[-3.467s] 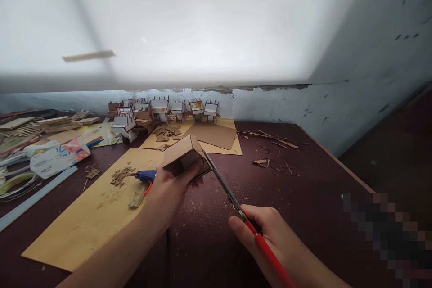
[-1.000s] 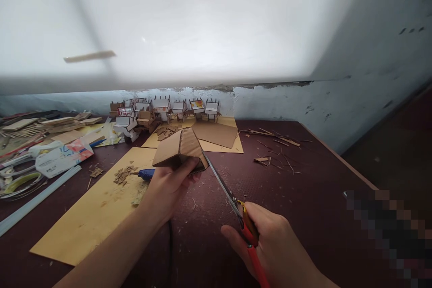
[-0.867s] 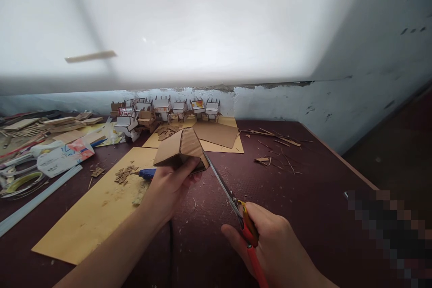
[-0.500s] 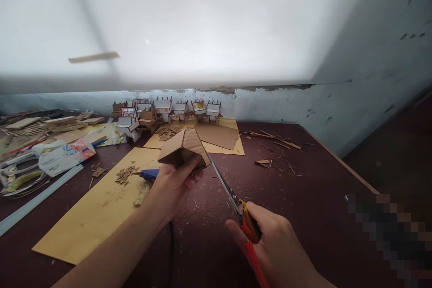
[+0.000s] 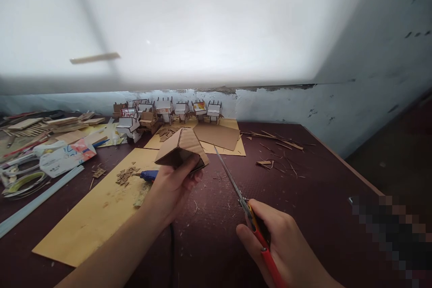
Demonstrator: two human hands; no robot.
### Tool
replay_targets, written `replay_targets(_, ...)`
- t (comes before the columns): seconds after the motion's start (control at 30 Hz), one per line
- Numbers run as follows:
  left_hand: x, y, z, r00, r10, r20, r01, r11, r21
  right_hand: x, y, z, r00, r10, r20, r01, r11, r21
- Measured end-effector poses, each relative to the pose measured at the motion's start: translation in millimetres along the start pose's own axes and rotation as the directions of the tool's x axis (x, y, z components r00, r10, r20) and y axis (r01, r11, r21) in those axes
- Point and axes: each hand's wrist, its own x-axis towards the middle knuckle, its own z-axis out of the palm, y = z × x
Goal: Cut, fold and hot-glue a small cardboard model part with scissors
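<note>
My left hand [image 5: 177, 182] grips a folded cardboard piece [image 5: 180, 146] from below, thumb pressed on its near edge. The piece has angled faces and a hollow underside. In my right hand [image 5: 278, 238] are scissors [image 5: 232, 184] with red and yellow handles. Their blades point up and away, apart from the cardboard's right edge, and look closed together. Behind my left wrist a blue glue gun [image 5: 148, 175] lies on a yellow board [image 5: 91, 216], its nozzle beside a heap of small cardboard bits [image 5: 126, 175].
Several small cardboard models [image 5: 164, 110] stand along the wall. A flat cardboard sheet [image 5: 216, 136] lies before them. Thin cardboard strips [image 5: 280, 139] are scattered at right. Tape rolls [image 5: 25, 184], pale glue sticks [image 5: 40, 200] and wood pieces [image 5: 27, 123] lie at left.
The scissors have moved right and toward me, away from the cardboard piece's edge, and their blades have come together. My left hand has barely moved with the piece.
</note>
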Motion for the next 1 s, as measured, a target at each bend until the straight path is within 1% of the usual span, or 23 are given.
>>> replay_targets(0.17, -2.3, 2.2, 1.1, 1.000, -0.002, 0.020, 0.002, 1.000, 0.003, 0.7, -3.2, -1.0, 0.997, 0.063, 0.038, -0.063, 0.998, -0.009)
replay_targets(0.37, -2.5, 2.2, 0.4, 0.999, 0.031, 0.043, -0.032, 0.999, 0.010, 1.7, -8.2, -2.0, 0.995, 0.086, 0.059, -0.084, 0.995, -0.048)
replay_targets(0.53, -3.3, -4.1, -2.4, 0.996, 0.014, 0.092, -0.022, 0.996, 0.088, 2.2, -6.3, -1.3, 0.997, 0.070, 0.038, -0.068, 0.997, -0.040)
replay_targets(0.67, -6.1, -8.5, -1.1, 0.995, -0.006, 0.097, -0.006, 0.993, 0.122, 3.4, -6.1, 2.2, 0.998, 0.064, -0.006, -0.065, 0.997, -0.043)
replay_targets(0.87, -9.5, -9.4, -1.9, 0.997, -0.005, 0.080, -0.010, 0.982, 0.189, 2.1, -4.8, 8.6, 0.993, -0.031, -0.113, 0.015, 0.991, -0.133)
replay_targets(1.0, -9.4, -9.6, -3.8, 0.995, 0.014, 0.098, -0.034, 0.978, 0.205, 1.8, -5.0, 9.8, 0.981, -0.103, -0.162, 0.069, 0.976, -0.205)
